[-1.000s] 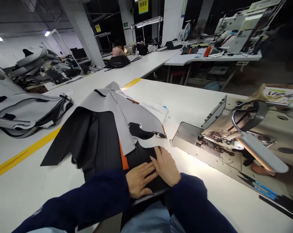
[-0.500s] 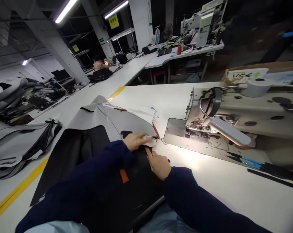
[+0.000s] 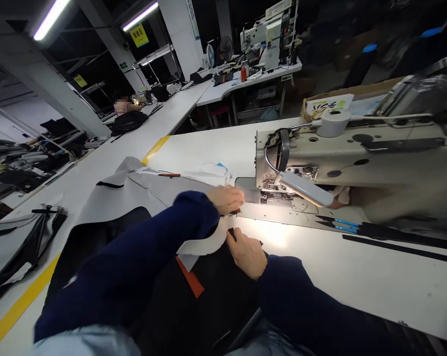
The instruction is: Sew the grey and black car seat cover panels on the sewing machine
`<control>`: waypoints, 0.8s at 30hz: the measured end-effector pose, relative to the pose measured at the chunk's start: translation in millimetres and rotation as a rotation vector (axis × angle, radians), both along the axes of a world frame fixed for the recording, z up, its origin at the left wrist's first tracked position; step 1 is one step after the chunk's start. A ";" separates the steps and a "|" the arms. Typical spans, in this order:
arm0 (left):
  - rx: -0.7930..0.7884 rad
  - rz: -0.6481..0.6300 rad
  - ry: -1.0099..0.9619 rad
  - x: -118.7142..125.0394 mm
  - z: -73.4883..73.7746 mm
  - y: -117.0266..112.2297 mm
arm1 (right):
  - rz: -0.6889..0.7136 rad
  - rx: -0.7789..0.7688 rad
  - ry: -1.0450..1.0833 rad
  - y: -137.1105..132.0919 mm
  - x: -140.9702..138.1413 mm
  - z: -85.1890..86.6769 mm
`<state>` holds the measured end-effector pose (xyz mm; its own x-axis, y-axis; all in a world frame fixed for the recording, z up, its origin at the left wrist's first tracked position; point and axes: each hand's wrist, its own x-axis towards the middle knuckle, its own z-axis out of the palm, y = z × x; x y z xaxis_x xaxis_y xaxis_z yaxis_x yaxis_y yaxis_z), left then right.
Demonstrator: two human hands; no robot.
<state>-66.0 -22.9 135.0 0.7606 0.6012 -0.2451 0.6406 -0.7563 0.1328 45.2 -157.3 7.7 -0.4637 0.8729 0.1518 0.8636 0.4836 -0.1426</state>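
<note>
A grey fabric piece (image 3: 108, 202) with orange edging lies over a large black fabric panel (image 3: 216, 291) that reaches down to my lap. My left hand (image 3: 227, 199) is closed on the grey piece near its right end, fingertips bent down and partly hidden. Below it, a pale edge of the grey piece curls up beside my left sleeve. My right hand (image 3: 247, 252) pinches the black panel's upper edge between thumb and fingers. An orange strip (image 3: 194, 282) shows on the black panel. The sewing machine (image 3: 283, 188) stands right of both hands, its lamp lit.
Blue-handled thread snips (image 3: 344, 226) and a narrow black strip (image 3: 397, 247) lie on the white table (image 3: 301, 257) at right. Grey and black pieces (image 3: 19, 237) are piled at left. Behind the machine is a cardboard box (image 3: 308, 106). Another person (image 3: 122, 106) sits far back.
The view has turned right, so the surroundings sit further left. My left hand has moved right, toward the machine, and the grey edge now curls up. My right hand stays at the black panel's edge.
</note>
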 end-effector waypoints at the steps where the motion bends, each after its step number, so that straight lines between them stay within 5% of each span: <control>1: -0.053 0.003 0.065 7.9 -17.3 8.3 | 0.001 -0.001 0.001 -2.4 1.6 -1.0; 4: -0.183 -0.049 0.115 7.7 -48.9 19.7 | 0.001 0.014 0.007 -7.8 8.1 -4.6; 11: -0.203 -0.107 0.039 -16.7 -41.8 18.6 | 0.040 -0.036 0.010 -4.1 16.9 -6.1; 19: 0.065 -0.140 0.022 5.1 -71.3 33.1 | 0.036 -0.040 -0.135 20.8 49.4 -3.7; 24: 0.072 -0.247 -0.015 25.9 -76.0 50.8 | 0.009 -0.094 -0.187 19.4 83.9 -2.6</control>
<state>-40.1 27.9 59.0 0.8898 0.4120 -0.1962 0.4334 -0.8976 0.0810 129.1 -137.9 5.1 -0.4837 0.8750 -0.0195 0.8751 0.4832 -0.0253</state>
